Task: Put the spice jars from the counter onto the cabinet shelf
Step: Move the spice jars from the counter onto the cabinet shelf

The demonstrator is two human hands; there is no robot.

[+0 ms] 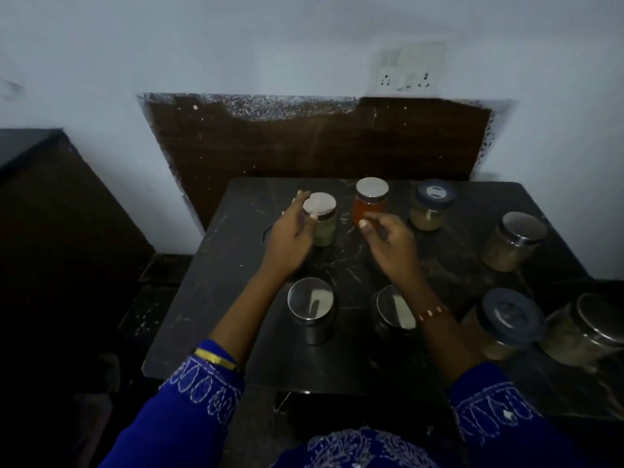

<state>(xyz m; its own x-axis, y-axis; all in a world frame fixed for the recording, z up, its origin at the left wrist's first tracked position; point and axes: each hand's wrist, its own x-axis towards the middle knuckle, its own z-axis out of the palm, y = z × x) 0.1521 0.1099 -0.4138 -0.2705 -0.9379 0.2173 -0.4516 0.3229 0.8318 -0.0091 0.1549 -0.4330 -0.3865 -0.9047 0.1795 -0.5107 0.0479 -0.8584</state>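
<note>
Both arms outstretched, fingers [366, 223] loosely curled

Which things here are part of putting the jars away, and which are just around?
Job:
green jar, left hand on it
red jar, right hand near it
the other jars, such as the blue-lidded jar
counter

Just around:
wall socket
brown panel

Table [216, 298]: black, with pale scratch marks. Wall [236, 45]: pale bluish white. Wall panel [320, 146]: dark brown, white-speckled along its top edge. Sleeves [189, 400]: deep blue with white embroidered loops. Bangle [216, 358]: yellow. Jars: green contents [325, 231] under a white lid; orange-red contents [369, 207] under a white lid; tan contents [426, 217] under a dark blue lid [435, 194].
</note>
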